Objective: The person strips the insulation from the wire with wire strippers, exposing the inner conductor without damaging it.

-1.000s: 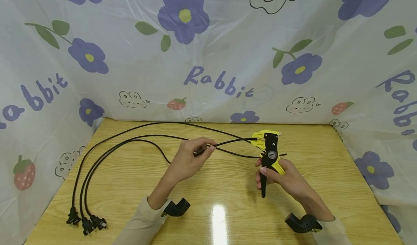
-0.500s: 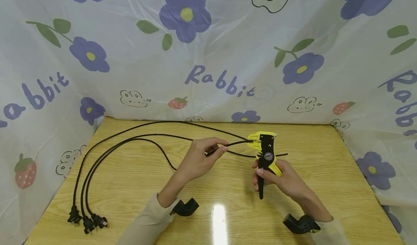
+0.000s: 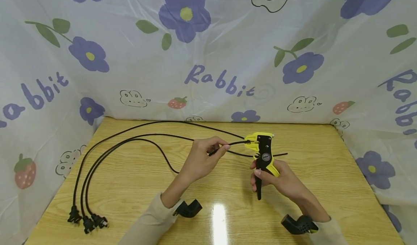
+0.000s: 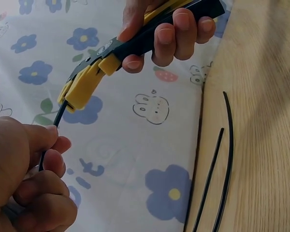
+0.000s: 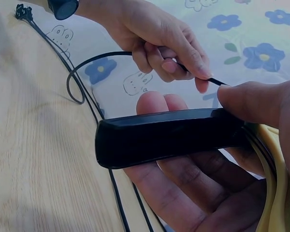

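In the head view my left hand [image 3: 203, 158] pinches a black power cord [image 3: 236, 143] between thumb and fingers, near its free end. That end sits in the yellow jaws of a black and yellow wire stripper [image 3: 264, 147], held up above the table. My right hand [image 3: 283, 176] grips the stripper by its handles, thumb across the near side. In the left wrist view the cord [image 4: 60, 113] runs straight into the stripper's nose [image 4: 84, 89]. The right wrist view shows the black handle [image 5: 169, 137] lying across the curled fingers. The cord's tip is hidden inside the jaws.
Two more black cords lie on the wooden table [image 3: 208, 208], one along the back edge [image 3: 176, 122], the other passing behind the stripper. Their plugs [image 3: 88, 219] cluster with the held cord's plug at the front left. A printed cloth [image 3: 221, 49] hangs around the back and sides.
Both the stripper and my right hand have shifted slightly left. My left hand has moved right with the cord, whose end now sits deeper in the jaws.
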Demonstrator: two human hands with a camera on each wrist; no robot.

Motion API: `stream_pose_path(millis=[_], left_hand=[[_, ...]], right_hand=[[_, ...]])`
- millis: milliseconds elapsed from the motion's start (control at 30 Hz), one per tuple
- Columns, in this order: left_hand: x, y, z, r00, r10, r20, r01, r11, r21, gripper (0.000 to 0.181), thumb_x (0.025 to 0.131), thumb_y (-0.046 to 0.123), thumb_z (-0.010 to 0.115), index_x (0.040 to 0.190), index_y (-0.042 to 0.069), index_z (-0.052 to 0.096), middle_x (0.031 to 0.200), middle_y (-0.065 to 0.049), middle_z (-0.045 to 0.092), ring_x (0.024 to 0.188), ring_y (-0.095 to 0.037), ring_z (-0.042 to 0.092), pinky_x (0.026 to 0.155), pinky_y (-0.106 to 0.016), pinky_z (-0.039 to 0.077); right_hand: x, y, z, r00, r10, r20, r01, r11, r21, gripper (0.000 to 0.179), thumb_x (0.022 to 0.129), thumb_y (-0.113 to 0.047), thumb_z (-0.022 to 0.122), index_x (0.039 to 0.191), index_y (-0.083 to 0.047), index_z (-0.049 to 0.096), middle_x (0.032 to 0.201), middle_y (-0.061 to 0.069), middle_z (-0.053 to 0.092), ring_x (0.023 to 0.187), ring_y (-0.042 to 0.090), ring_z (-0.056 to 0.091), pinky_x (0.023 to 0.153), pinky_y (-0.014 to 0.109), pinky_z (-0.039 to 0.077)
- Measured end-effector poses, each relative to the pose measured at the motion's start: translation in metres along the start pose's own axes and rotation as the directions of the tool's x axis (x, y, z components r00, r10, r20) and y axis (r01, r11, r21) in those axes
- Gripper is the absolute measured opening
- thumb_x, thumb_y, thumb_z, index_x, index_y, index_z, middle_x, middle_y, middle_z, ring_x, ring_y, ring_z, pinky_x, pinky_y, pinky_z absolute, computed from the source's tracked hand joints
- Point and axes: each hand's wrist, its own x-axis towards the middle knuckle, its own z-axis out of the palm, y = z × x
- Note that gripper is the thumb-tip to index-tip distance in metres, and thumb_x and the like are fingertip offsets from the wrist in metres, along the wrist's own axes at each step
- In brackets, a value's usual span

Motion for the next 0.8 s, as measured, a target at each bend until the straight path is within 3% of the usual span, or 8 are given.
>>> stream_pose_path(millis=[400, 600, 800], left_hand=[[-0.0042, 0.0011, 0.0034, 0.998, 0.031, -0.05, -0.032, 0.999, -0.024, 0.011, 0.101, 0.014, 0.067, 0.097, 0.01, 0.075, 0.06, 0.003, 0.059, 0.045, 0.0, 0.033, 0.046, -0.019, 0.028], [-0.0066, -0.0005, 0.0052, 0.996, 0.083, -0.023, -0.084, 0.996, -0.039, 0.009, 0.101, 0.011, 0.067, 0.095, 0.009, 0.074, 0.066, 0.0, 0.065, 0.047, 0.001, 0.04, 0.046, -0.018, 0.032], [-0.0051, -0.0002, 0.0012, 0.995, 0.099, 0.008, -0.099, 0.995, -0.017, 0.011, 0.101, 0.011, 0.066, 0.094, 0.01, 0.074, 0.064, 0.002, 0.06, 0.048, 0.001, 0.035, 0.048, -0.018, 0.03]], right_hand=[[0.0021, 0.001, 0.0033, 1.0, -0.002, -0.002, 0.002, 1.0, 0.018, 0.027, 0.108, -0.017, 0.054, 0.125, 0.003, 0.055, 0.095, 0.018, 0.07, 0.081, 0.035, 0.074, 0.074, 0.052, 0.061], [0.0031, 0.0014, 0.0048, 1.0, 0.009, 0.01, -0.01, 1.0, 0.029, 0.028, 0.108, -0.018, 0.054, 0.125, 0.004, 0.056, 0.094, 0.017, 0.071, 0.081, 0.035, 0.074, 0.074, 0.054, 0.06], [0.0041, 0.0014, 0.006, 1.0, 0.015, 0.024, -0.015, 1.0, 0.019, 0.027, 0.108, -0.017, 0.054, 0.125, 0.004, 0.056, 0.094, 0.016, 0.072, 0.08, 0.035, 0.074, 0.074, 0.053, 0.061]])
